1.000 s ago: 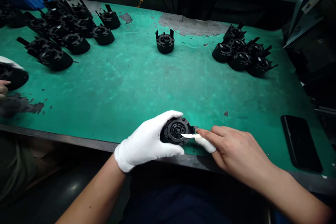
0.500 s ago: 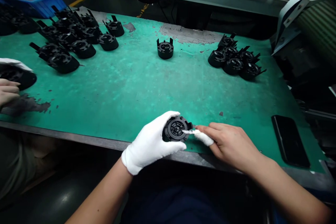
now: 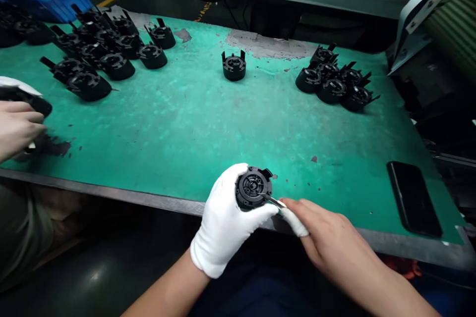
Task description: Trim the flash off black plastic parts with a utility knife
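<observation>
Where the green table meets its near edge, the gloved left hand is clamped around a black round part, held just above that edge; the bare right hand pinches a small blade, tip touching the part's face; a black phone lies on the table to the right; a co-worker's hand rests far left.

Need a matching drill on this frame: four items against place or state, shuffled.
1 left hand
2 right hand
3 black phone
4 blue crate

a flat near the table right edge
b white-gloved, holding a round black part
c far left, beyond the heap of black parts
d bare, holding a thin blade

Pairs: 1-b, 2-d, 3-a, 4-c
</observation>
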Demonstrator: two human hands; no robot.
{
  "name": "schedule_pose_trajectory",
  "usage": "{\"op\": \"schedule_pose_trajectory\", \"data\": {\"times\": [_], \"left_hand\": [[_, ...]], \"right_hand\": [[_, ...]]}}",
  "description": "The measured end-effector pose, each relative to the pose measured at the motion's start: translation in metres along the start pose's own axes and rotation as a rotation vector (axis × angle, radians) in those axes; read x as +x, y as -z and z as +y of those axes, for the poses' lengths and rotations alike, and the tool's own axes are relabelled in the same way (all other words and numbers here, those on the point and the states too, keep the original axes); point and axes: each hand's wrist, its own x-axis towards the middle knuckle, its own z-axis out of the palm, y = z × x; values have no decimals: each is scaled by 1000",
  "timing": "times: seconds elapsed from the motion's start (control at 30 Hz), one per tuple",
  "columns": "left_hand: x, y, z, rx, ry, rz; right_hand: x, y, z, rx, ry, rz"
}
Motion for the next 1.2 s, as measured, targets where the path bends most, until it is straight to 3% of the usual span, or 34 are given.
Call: {"op": "schedule_pose_trajectory", "data": {"times": [0.27, 0.47, 0.63, 0.87, 1.0, 1.2], "left_hand": [[-1, -1, -3, 13, 51, -21], [0, 0, -3, -16, 16, -19], [-1, 0, -4, -9, 39, -15], [2, 0, -1, -10, -40, -7], [3, 1, -1, -16, -30, -1], [1, 1, -3, 3, 10, -64]], "right_hand": [[11, 6, -9, 83, 26, -117], [9, 5, -3, 91, 30, -66], [13, 8, -5, 62, 72, -130], [15, 4, -6, -69, 79, -31], [16, 4, -6, -84, 82, -79], [33, 27, -8, -11, 135, -219]]}}
